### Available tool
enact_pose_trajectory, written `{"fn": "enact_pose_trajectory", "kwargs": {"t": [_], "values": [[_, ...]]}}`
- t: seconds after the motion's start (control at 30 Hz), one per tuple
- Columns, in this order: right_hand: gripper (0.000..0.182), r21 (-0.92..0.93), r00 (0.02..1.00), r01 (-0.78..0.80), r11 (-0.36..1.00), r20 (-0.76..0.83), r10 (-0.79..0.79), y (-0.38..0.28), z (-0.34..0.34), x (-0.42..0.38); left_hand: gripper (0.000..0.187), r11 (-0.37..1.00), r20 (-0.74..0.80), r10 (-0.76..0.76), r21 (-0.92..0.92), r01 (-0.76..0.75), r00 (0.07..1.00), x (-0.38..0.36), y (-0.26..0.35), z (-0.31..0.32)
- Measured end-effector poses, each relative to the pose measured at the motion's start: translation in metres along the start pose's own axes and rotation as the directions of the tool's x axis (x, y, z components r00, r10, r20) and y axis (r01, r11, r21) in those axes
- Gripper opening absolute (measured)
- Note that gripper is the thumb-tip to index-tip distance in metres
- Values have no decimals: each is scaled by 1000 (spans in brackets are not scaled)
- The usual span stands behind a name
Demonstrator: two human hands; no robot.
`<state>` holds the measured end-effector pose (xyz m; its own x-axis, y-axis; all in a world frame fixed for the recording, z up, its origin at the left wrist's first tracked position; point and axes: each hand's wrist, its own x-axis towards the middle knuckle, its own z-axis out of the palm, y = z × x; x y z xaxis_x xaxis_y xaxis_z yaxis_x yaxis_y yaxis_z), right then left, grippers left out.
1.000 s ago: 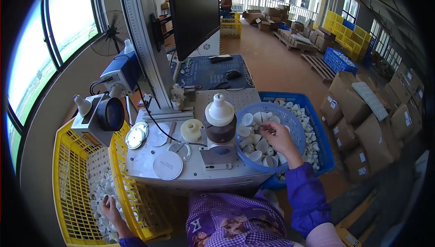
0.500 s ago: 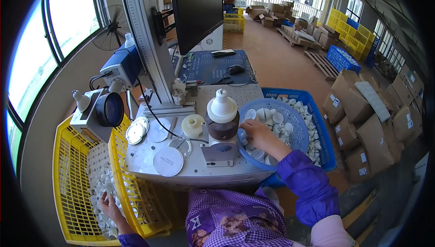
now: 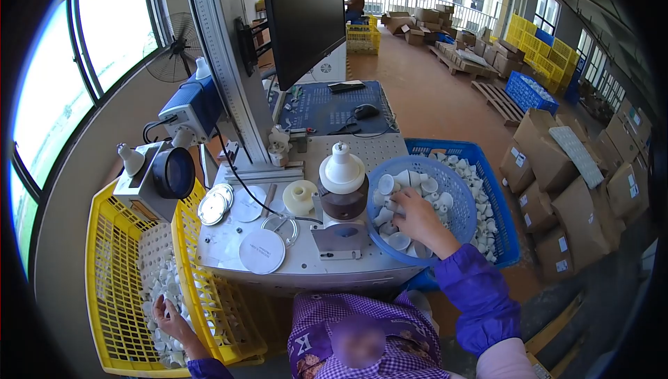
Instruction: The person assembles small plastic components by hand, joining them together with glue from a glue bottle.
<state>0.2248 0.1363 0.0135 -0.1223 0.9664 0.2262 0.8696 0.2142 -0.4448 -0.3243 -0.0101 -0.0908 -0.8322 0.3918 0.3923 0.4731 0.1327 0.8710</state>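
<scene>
My right hand (image 3: 419, 217) reaches into a round blue basket (image 3: 467, 229) of white cup-shaped parts, its fingers bent over a white part (image 3: 387, 216); whether it grips that part is unclear. Over the yellow crate (image 3: 104, 295) at the lower left is my left hand (image 3: 172, 320), fingers apart and curved, just above many small white parts (image 3: 163, 281). Nothing shows in it. A white lamp-like part (image 3: 342, 169) stands upright on the dark round holder (image 3: 344, 201) between my hands.
The metal table (image 3: 327, 243) carries flat discs (image 3: 262, 250), a cream ring (image 3: 299, 196) and a lens device (image 3: 172, 171). A monitor (image 3: 306, 17) hangs beyond. Under the round basket is a blue crate (image 3: 513, 247). Cardboard boxes (image 3: 543, 149) stand right; a person (image 3: 355, 0) sits far back.
My right hand has moved right, deeper over the round basket. My left hand has stayed nearly in place over the yellow crate. The whole view has shifted slightly.
</scene>
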Motion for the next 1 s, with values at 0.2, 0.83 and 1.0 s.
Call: {"fn": "enact_pose_trajectory", "kwargs": {"t": [0.2, 0.83, 1.0], "values": [[29, 330, 991, 76, 941, -128, -35, 2, -16, -9, 20, 933, 155, 258, -298, -204, 954, -74, 146, 52], [29, 774, 946, 235, 587, -322, 46, -70, -55, 14, 27, 718, 485, 638, -656, -233, 598, -119, 361, 167], [32, 558, 913, 345, 755, -387, -130, -104, -56, 42, 23, 637, 561, 446, -746, 192, 697, -111, 320, 146]]}}
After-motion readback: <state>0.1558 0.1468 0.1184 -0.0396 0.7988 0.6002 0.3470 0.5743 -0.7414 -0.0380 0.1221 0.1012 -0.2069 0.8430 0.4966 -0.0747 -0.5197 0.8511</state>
